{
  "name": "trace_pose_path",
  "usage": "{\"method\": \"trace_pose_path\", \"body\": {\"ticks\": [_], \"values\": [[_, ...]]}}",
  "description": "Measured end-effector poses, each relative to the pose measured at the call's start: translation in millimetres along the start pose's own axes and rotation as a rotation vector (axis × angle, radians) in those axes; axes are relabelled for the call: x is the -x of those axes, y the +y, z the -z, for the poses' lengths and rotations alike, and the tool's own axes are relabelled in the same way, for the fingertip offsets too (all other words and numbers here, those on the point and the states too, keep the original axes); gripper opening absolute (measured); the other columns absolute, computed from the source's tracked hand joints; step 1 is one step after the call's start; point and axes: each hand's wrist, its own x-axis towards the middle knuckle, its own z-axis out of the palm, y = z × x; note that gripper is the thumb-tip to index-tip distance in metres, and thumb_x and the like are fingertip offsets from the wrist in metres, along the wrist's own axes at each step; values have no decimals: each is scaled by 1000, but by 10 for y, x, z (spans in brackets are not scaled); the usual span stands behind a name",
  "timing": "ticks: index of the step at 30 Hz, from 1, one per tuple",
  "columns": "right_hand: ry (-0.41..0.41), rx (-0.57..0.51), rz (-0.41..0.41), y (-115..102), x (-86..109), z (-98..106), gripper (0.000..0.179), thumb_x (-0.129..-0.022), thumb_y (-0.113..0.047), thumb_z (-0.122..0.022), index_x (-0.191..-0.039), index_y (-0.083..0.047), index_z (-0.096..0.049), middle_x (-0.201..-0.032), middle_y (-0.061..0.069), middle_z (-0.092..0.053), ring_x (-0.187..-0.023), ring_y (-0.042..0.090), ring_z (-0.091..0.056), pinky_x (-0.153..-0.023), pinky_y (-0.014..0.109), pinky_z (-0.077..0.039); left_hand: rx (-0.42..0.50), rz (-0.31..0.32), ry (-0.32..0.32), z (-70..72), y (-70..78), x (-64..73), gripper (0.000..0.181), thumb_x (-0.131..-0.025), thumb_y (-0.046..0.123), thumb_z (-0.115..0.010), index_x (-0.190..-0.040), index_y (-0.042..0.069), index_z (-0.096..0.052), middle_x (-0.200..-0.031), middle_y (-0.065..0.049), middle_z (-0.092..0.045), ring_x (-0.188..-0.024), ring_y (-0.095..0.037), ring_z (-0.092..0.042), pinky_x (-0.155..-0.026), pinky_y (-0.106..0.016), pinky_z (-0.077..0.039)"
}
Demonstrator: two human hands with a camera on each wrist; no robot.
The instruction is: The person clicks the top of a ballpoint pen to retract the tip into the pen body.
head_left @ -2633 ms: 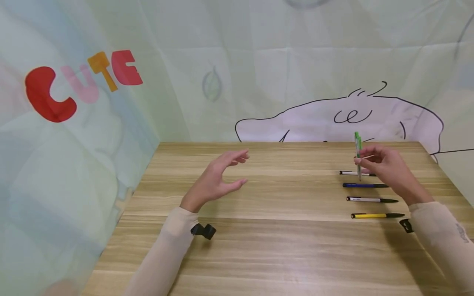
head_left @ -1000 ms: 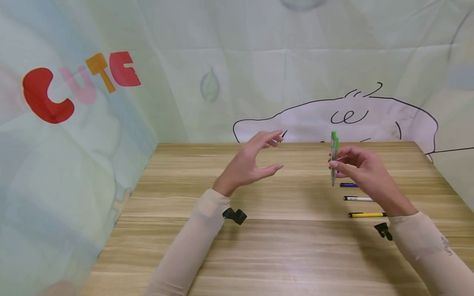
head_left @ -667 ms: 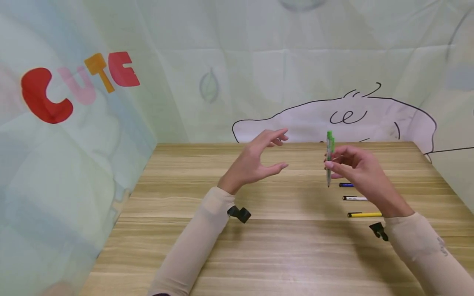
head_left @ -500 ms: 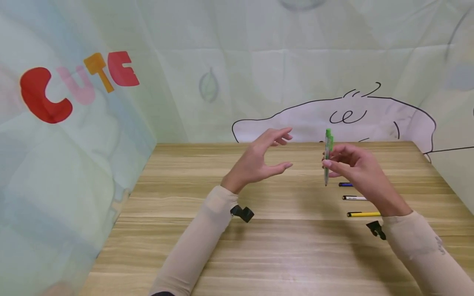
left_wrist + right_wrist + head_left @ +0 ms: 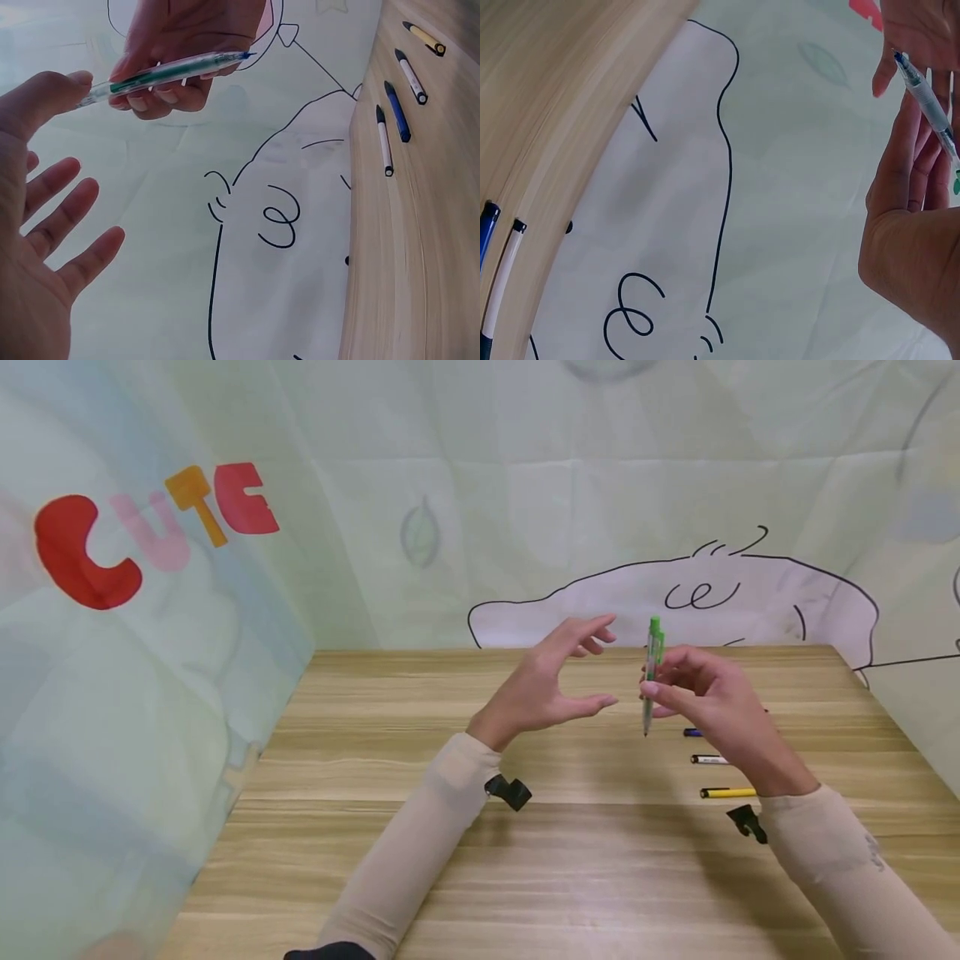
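Between thumb and fingers my right hand pinches a clear ballpoint pen with a green clip and button. The pen stands nearly upright above the table, tip down; in the left wrist view the pen lies across the right hand's fingers. My left hand is raised to its left, thumb and fingers spread apart and holding nothing. In the head view a gap separates the left fingertips from the pen. The right wrist view shows the pen's tip end in front of the left hand.
On the wooden table a blue pen, a white pen and a yellow pen lie in a row, partly behind the right hand. Another white pen shows in the left wrist view. Printed cloth hangs behind.
The right hand has carried the green pen leftward, away from above the row of pens. The left hand has moved right and slightly up, so the two hands are closer together.
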Motion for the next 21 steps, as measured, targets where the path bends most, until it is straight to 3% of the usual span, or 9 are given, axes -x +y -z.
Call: {"method": "trace_pose_path", "body": {"ticks": [11,21], "values": [[6,-69,16,-35,-24,-79,25,-95,-13,-72,-115,-1,-63,-102,5,-67,-91,20,-68,-75,37,-63,52,-9,-10,-121,17,-75,98,-78,16,-88,-156,4,-30,-133,-11,-52,-114,-17,-58,-102,-23,-49],[-9,-87,24,-87,-37,-146,22,-95,-14,-72,-111,-2,-62,-102,7,-66,-90,21,-68,-74,34,-63,39,36,-30,-145,67,-114,107,-76,16,-90,-158,8,-23,-135,-10,-49,-113,-18,-57,-99,-24,-50]]}}
